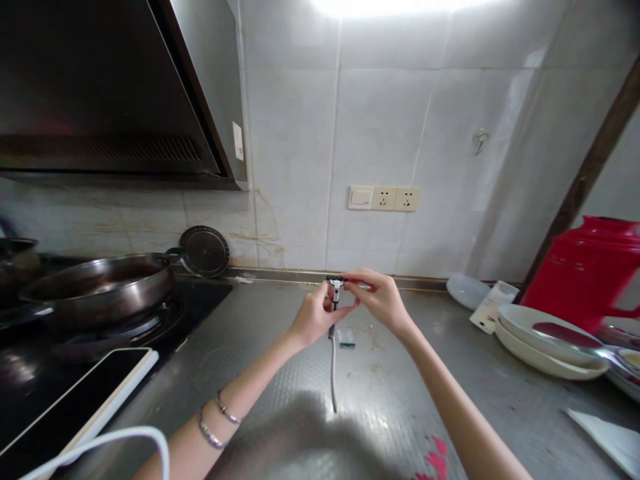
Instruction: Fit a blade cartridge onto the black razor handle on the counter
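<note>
Upright above the counter is a razor with a dark, wide head and a slim handle. My left hand closes its fingers around the handle just below the head. The fingertips of my right hand pinch the right end of the razor head. Below them, in line with the handle, runs a pale grey rod; I cannot tell whether it is joined to the razor. A small clear plastic case with a dark edge lies on the metal counter just behind the rod.
A steel pan sits on the black stove at left, under a range hood. A phone-like slab and white cable are near left. Plates, a white box and a red jug stand right.
</note>
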`<action>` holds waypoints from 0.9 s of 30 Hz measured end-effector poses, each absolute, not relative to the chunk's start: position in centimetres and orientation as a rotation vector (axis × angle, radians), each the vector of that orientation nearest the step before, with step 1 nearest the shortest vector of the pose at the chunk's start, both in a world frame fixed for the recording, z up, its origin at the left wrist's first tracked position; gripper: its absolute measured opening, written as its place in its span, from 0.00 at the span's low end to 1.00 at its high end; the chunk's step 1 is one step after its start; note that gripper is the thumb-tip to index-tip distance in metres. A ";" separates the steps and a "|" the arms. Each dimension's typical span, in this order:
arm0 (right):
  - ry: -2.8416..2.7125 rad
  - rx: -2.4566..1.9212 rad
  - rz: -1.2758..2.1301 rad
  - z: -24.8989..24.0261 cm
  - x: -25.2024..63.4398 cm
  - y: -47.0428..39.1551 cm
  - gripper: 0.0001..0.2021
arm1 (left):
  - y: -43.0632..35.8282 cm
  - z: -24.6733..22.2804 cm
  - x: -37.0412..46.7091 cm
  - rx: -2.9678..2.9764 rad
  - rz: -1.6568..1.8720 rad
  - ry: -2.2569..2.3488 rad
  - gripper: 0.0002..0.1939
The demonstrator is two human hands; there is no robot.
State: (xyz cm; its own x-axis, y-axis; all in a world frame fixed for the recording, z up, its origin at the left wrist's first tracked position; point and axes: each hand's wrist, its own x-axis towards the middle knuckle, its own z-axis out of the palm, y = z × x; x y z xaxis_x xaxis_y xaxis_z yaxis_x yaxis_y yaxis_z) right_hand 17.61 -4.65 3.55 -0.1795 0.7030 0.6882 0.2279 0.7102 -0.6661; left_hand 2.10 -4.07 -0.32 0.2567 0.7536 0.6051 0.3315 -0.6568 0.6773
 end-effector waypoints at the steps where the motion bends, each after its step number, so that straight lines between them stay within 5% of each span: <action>1: -1.745 -0.748 0.494 3.5 17.6 -4.7 0.10 | -4.0 -0.3 2.1 2.122 1.376 0.988 0.18; 27: -1.787 -0.730 0.619 3.4 18.4 -4.2 0.08 | -3.8 -1.1 2.8 2.069 1.358 1.020 0.12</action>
